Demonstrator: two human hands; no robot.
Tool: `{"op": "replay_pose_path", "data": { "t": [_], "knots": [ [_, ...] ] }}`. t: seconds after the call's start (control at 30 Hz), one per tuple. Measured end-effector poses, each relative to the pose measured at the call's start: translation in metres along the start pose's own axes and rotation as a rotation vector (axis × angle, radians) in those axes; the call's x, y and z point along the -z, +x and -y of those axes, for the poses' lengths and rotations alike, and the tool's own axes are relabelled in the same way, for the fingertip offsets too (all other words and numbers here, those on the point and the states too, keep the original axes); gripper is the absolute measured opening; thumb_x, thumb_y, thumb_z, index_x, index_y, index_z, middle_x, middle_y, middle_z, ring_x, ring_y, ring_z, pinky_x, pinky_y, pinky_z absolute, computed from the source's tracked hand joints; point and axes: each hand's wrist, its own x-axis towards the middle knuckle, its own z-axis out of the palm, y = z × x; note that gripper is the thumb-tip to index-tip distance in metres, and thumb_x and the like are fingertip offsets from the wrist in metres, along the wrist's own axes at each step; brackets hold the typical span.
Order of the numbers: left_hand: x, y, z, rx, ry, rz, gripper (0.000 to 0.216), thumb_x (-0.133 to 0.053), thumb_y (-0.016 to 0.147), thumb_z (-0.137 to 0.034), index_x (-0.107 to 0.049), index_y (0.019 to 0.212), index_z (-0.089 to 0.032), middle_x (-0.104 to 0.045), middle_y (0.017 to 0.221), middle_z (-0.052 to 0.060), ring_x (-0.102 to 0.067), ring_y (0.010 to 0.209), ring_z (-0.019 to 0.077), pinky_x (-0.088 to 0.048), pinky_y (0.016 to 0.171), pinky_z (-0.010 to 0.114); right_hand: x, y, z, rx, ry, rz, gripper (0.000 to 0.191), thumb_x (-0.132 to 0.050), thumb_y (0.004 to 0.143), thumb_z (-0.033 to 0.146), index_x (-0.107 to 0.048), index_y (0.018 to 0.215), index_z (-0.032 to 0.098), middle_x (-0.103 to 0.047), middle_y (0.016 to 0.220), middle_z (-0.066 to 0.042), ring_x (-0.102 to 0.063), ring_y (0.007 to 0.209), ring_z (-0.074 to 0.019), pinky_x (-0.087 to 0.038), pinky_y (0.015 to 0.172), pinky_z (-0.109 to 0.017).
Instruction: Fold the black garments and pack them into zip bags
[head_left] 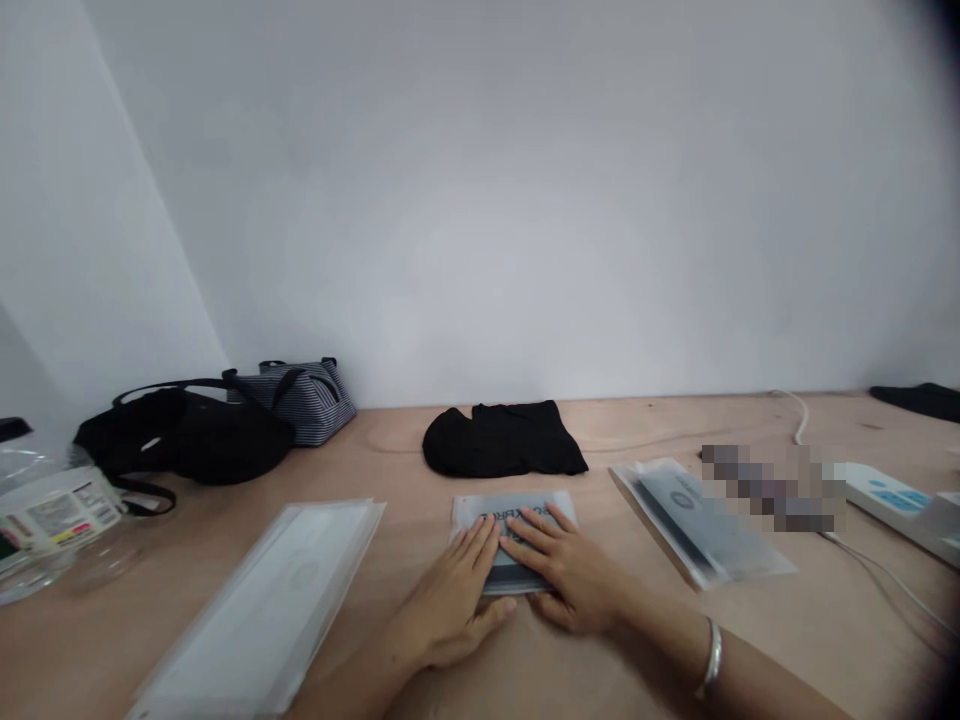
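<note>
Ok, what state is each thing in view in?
Left hand, flat on centre packet
Right hand, flat on centre packet
Centre packet, flat under both hands
Left packets, flat, overlapping
Right packaging, flat, dark panel showing
Black cloth, lying flat
Bottle, upright, fill unclear
Striped bag, standing
Black strapped item, lying
White strip, lying, power unclear
Cable, slack
Pixelated item, unreadable
Bracelet, worn

Left hand (454,600) and right hand (577,575) lie on one packet (516,578). Behind them is cloth (510,442), to their left plastic bags (277,570), to their right another packet (686,520).
</note>
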Motion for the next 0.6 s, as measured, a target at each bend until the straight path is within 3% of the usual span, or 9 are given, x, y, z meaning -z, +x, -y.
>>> {"op": "replay_pose_path", "data": {
  "t": [0.13, 0.3, 0.47, 0.6],
  "knots": [
    [-0.011, 0.0, 0.009, 0.001, -0.063, -0.035, 0.068, -0.033, 0.086, -0.054, -0.009, 0.139, -0.019, -0.013, 0.144, 0.008, -0.012, 0.131, 0.0218, -0.017, 0.106, 0.043, -0.008, 0.003, 0.0, -0.057, 0.04, 0.025, 0.073, -0.045, 0.071, 0.022, -0.016, 0.138, 0.023, -0.021, 0.143, -0.008, -0.016, 0.129, -0.028, -0.012, 0.102, -0.053],
    [-0.014, -0.002, 0.012, 0.028, -0.158, -0.179, 0.06, -0.036, 0.087, -0.048, -0.015, 0.138, -0.023, -0.021, 0.143, 0.004, -0.016, 0.13, 0.0218, -0.018, 0.106, 0.043, -0.019, 0.004, 0.003, -0.096, -0.003, -0.023, 0.073, -0.042, 0.072, 0.009, -0.016, 0.137, 0.028, -0.027, 0.141, -0.006, -0.022, 0.128, -0.0266, -0.024, 0.1, -0.05],
    [-0.015, 0.0, 0.018, 0.225, -0.356, -0.429, 0.05, -0.022, 0.092, -0.042, -0.018, 0.137, -0.019, -0.024, 0.142, 0.006, -0.02, 0.13, 0.0201, -0.021, 0.106, 0.042, -0.024, 0.002, -0.001, -0.131, -0.206, -0.226, 0.067, -0.035, 0.079, 0.003, -0.021, 0.134, 0.038, -0.037, 0.135, -0.006, -0.031, 0.123, -0.0287, -0.038, 0.091, -0.048],
    [-0.019, 0.003, 0.025, 0.38, -0.487, -0.426, 0.05, -0.017, 0.093, -0.044, -0.022, 0.135, -0.017, -0.028, 0.14, 0.008, -0.021, 0.129, 0.0196, -0.019, 0.106, 0.043, -0.001, -0.011, -0.023, -0.375, -0.381, -0.401, 0.065, -0.034, 0.079, 0.003, -0.024, 0.134, 0.036, -0.038, 0.132, -0.011, -0.034, 0.119, -0.0352, -0.04, 0.083, -0.054]
  ]
}}
